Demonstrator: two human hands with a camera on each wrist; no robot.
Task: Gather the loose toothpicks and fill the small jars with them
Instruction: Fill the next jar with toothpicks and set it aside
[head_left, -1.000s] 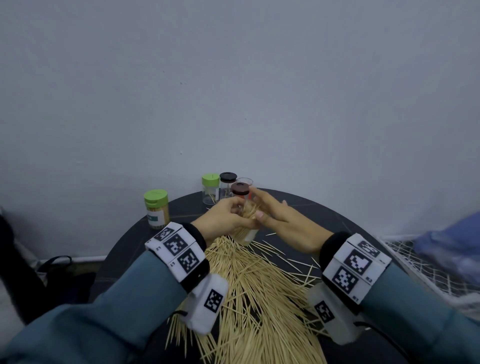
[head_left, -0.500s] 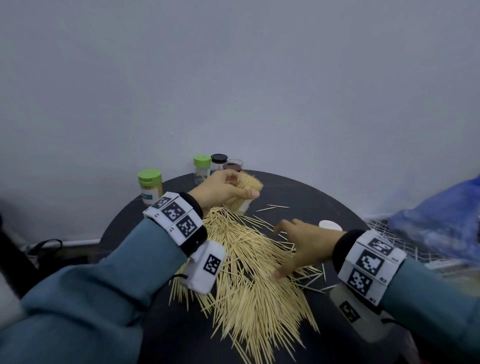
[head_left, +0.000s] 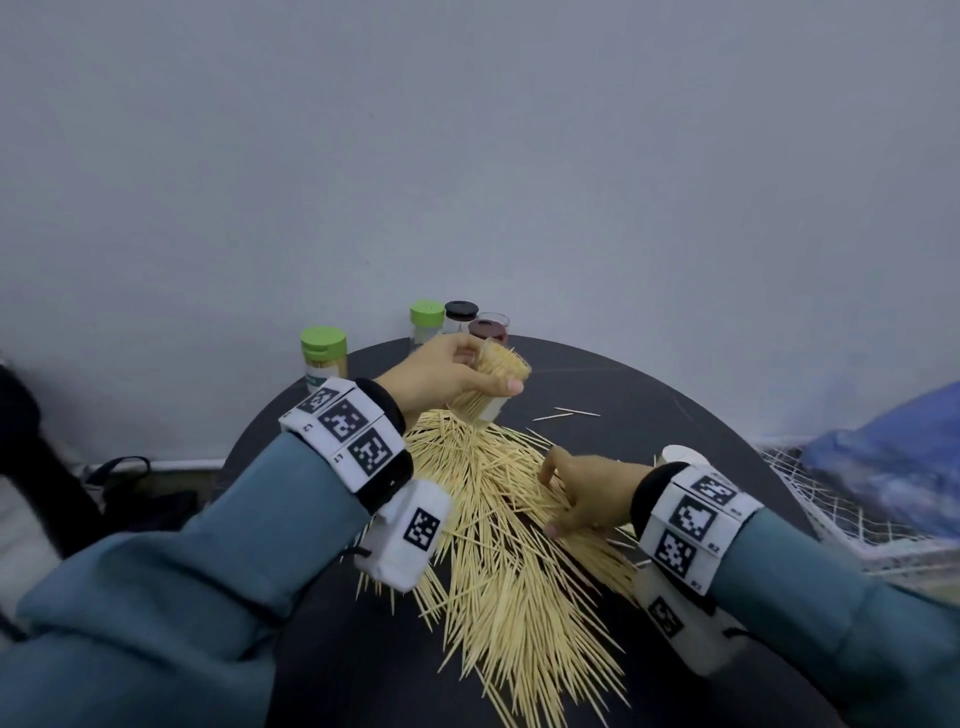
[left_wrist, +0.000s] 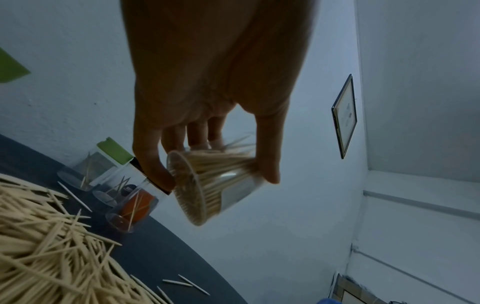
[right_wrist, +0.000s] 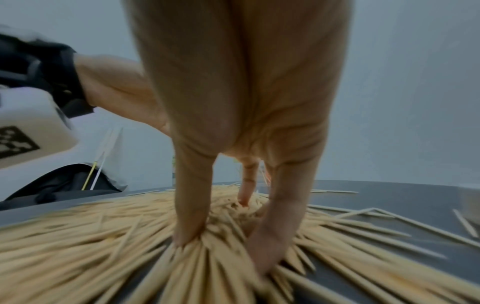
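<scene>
Left hand (head_left: 447, 376) holds a jar (head_left: 493, 387) packed with toothpicks; right hand (head_left: 587, 493) digs into the pile (head_left: 498, 545).

The jar is clear, tilted with its mouth toward the right, lifted just above the far end of the pile on the round black table (head_left: 649, 405); thumb on one side and fingers (left_wrist: 153, 162) on the other curl round its wall. The right hand's fingers (right_wrist: 191, 205) are spread and bent down, their tips pushed into the near-right part of the pile; whether they pinch any sticks cannot be told. Beyond the pile by the wall stand four small jars (head_left: 457, 325), with green, black and brown lids and only a few sticks in those that show inside. A fuller green-lidded jar (head_left: 323, 356) stands left of them. A few stray toothpicks (head_left: 566, 414) lie right of the pile's far end, and a white lid (head_left: 683, 454) beside the right wrist.
</scene>
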